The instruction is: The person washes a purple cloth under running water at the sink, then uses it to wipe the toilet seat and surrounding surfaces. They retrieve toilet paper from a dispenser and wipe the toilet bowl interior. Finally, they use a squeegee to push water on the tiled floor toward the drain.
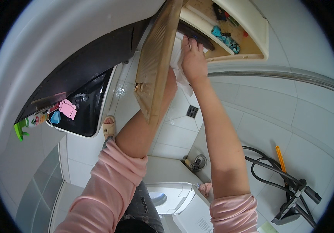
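Observation:
My right hand (194, 59) reaches up into a cream plastic corner cabinet (264, 43), its fingertips against a long dark object (197, 35) on a shelf. Crumpled white translucent film (180, 72), perhaps a bag, hangs beside that palm; whether the fingers grip it is unclear. The cabinet's amber plastic door (155, 58) stands ajar, left of my right hand. Behind its edge is my left hand (171, 83), near the white film, with its fingers hidden. Next to the dark object, in another compartment, lie a teal patterned tube (225, 39) and small items.
A metal rail (251, 74) runs below the cabinet. At left are a black basin (88, 116), a green-topped spray bottle (24, 123) and a pink animal-shaped item (67, 109). A floor drain (192, 111), a white toilet (170, 201) and black hoses (271, 167) are lower down.

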`<state>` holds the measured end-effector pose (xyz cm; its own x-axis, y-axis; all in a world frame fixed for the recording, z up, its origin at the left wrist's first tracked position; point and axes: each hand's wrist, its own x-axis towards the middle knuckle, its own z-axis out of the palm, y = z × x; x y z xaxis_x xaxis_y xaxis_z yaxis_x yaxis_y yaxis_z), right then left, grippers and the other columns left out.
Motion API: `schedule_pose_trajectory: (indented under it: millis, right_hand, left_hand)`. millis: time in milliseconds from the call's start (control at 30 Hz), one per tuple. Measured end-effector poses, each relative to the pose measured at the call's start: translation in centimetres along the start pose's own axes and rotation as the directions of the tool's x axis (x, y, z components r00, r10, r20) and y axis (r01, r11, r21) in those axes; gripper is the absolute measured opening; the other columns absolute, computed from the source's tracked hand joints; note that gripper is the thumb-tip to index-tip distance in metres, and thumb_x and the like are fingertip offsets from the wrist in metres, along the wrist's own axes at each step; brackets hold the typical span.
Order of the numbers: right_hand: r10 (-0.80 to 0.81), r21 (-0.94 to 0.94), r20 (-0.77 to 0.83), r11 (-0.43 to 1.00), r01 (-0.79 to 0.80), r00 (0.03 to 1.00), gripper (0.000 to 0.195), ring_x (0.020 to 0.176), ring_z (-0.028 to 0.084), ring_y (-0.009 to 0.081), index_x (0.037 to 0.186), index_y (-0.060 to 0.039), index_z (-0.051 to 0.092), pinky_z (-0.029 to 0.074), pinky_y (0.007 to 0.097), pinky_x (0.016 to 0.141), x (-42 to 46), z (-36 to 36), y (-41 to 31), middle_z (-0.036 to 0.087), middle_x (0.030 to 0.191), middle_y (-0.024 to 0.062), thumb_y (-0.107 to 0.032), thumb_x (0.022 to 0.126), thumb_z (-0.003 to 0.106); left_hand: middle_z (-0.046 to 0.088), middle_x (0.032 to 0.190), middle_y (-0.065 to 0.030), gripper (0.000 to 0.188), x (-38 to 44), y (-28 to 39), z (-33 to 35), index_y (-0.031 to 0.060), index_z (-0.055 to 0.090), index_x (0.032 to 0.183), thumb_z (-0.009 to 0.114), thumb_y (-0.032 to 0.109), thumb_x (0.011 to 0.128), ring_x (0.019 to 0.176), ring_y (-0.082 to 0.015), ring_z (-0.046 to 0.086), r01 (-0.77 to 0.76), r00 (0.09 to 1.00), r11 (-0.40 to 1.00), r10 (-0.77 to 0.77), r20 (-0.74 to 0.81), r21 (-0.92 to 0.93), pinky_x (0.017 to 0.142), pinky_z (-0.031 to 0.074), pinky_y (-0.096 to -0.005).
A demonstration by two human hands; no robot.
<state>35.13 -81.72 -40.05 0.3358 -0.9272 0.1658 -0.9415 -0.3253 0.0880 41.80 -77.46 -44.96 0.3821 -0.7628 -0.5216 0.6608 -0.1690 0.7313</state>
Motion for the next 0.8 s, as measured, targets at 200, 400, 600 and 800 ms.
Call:
schedule_pose_trajectory:
  millis: [200,400,600,800]
  right_hand:
    - [-0.061,0.032,-0.147,0.997,0.066,0.987,0.048,0.095,0.046,0.0269,0.12,-0.0072,0.042,0.042,0.0347,0.082,1.0,-0.3,0.5,0.047,0.103,0.0079,-0.007,0.072,0.047]
    - [-0.136,-0.01,-0.109,0.991,0.136,0.985,0.051,0.097,0.046,0.0257,0.121,-0.0091,0.04,0.043,0.0342,0.081,0.5,-0.1,1.7,0.047,0.107,0.0084,-0.009,0.072,0.049]
    - [-0.076,-0.02,-0.058,0.997,0.075,0.995,0.052,0.098,0.046,0.0235,0.122,-0.0049,0.039,0.044,0.0325,0.08,0.8,-0.1,-0.1,0.047,0.109,0.0065,-0.01,0.071,0.05]
    - [-0.036,-0.015,-0.037,0.999,0.035,0.999,0.052,0.1,0.045,0.0248,0.124,-0.0043,0.037,0.046,0.0331,0.08,1.6,1.0,0.7,0.045,0.111,0.0065,-0.009,0.073,0.047]
  left_hand:
    - [0.054,0.095,-0.0093,0.033,0.4,0.4,-0.9,-0.0012,0.053,0.1,0.037,0.0,0.071,0.084,-0.02,0.052,0.02,1.0,0.998,-0.02,0.01,0.058,0.077,0.041,-0.0287]
    - [0.054,0.094,-0.008,0.028,-1.6,2.2,-0.3,-0.0002,0.053,0.103,0.047,0.013,0.08,0.084,-0.0166,0.05,0.1,0.994,0.995,-0.101,0.031,0.011,0.073,0.041,-0.0285]
    - [0.057,0.092,-0.0081,0.036,2.6,-2.1,-2.6,-0.0016,0.054,0.104,0.052,0.029,0.084,0.08,-0.0152,0.05,-0.293,0.943,0.873,0.198,0.266,0.39,0.072,0.041,-0.028]
    - [0.059,0.087,-0.0118,0.034,2.0,-2.9,-3.2,-0.0013,0.054,0.103,0.048,0.028,0.086,0.077,-0.0183,0.052,-0.459,0.889,0.604,0.314,0.334,0.652,0.073,0.041,-0.0284]
